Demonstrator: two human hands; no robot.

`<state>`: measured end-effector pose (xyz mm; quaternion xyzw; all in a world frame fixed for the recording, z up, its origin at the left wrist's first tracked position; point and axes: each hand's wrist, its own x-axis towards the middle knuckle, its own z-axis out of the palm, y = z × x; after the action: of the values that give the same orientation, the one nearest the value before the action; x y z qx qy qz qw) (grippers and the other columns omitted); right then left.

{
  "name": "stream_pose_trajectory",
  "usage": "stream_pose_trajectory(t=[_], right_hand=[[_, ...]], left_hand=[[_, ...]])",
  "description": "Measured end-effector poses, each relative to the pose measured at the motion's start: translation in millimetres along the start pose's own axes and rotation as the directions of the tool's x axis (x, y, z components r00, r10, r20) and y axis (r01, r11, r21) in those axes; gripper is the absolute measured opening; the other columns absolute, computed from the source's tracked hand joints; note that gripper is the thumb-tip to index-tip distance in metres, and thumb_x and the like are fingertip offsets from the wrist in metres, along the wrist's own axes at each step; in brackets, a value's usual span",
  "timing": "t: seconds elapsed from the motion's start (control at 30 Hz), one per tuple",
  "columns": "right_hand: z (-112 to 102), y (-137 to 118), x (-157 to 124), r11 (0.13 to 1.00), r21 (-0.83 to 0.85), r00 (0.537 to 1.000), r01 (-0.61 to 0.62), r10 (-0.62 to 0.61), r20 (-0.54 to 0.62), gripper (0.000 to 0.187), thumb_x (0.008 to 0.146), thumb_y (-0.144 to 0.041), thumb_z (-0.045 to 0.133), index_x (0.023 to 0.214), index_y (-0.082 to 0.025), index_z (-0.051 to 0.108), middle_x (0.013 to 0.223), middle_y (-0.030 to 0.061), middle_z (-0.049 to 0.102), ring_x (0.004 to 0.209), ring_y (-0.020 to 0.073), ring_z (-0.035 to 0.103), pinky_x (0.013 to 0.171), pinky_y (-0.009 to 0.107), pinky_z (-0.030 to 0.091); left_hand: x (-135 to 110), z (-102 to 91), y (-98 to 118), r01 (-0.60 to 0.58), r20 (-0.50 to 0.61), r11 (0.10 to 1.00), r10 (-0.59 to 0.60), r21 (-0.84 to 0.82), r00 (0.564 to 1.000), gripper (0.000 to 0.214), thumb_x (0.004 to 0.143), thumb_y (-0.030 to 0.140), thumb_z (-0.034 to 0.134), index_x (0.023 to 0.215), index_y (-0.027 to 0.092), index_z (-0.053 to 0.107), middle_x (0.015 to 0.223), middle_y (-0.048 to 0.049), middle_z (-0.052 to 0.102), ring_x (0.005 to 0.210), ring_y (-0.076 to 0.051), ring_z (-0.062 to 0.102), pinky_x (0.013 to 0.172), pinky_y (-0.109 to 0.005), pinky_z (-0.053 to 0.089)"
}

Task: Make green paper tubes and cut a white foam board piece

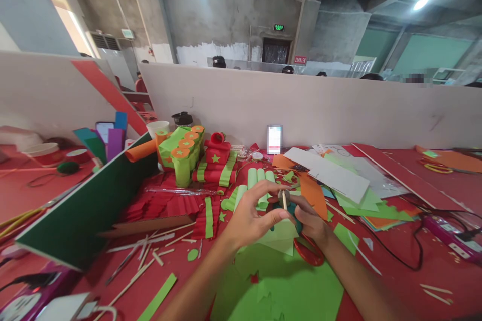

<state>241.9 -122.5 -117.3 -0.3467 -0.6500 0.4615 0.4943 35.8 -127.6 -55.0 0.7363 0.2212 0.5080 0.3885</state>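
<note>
Stick [285, 201] first: where is it?

Up between both hands, above the green sheet [278, 281] on the red counter [402, 291].

And the left hand [259, 208]?

Curled, its thumb below and forefinger above, seemingly clamped on the stick between them; probably that pinch keeps it steady.

The right hand [313, 218]?

Fingers closed around a teal tool [298, 223], mostly hidden, so I can't tell what kind. A red loop [309, 252] shows just below; I can't tell whether it belongs to it.

Why are the pale green rolls [251, 178] there?

They lie side by side beyond the hands, perhaps for easy reach.
</note>
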Motion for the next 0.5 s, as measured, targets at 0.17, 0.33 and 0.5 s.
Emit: stream_pose_trajectory(t=[0.17,0.33,0.5], right_hand=[[-0.3,1.5,3.9,0.998,-0.033,0.998,0.054,-0.053,0.033,0.043,0.09,-0.057,0.054,0.124,-0.034,0.067,0.126,0.0066,0.065,0.122,0.0325,0.055,0.103,0.047,0.043],[-0.7,-4.1,8.3,0.987,-0.158,1.0,0.015,-0.018,-0.017,0.044,0.09,-0.057,0.055,0.123,-0.03,0.068,0.125,0.009,0.066,0.122,0.0344,0.054,0.103,0.052,0.042],[-1.2,-19.2,12.8,0.98,-0.195,0.997,0.039,-0.026,0.069,0.044,0.094,-0.051,0.053,0.13,-0.028,0.063,0.126,0.0091,0.066,0.122,0.034,0.055,0.099,0.049,0.047]], left_hand=[[0.8,-6.2,-3.3,0.076,0.042,0.997,-0.075,-0.028,0.996,0.04,0.086,0.039,0.067,0.122,0.023,0.063,0.101,-0.0064,0.06,0.094,-0.023,0.055,0.083,-0.036,0.048],[3.5,-13.7,-10.2,0.186,0.084,0.975,-0.177,-0.121,0.981,0.042,0.087,0.038,0.064,0.126,0.023,0.059,0.118,-0.0098,0.061,0.109,-0.027,0.055,0.084,-0.037,0.053],[6.4,-20.1,-15.2,0.2,0.085,0.969,-0.19,-0.141,0.978,0.042,0.084,0.036,0.07,0.122,0.021,0.06,0.119,-0.0106,0.061,0.108,-0.027,0.058,0.087,-0.038,0.053]])
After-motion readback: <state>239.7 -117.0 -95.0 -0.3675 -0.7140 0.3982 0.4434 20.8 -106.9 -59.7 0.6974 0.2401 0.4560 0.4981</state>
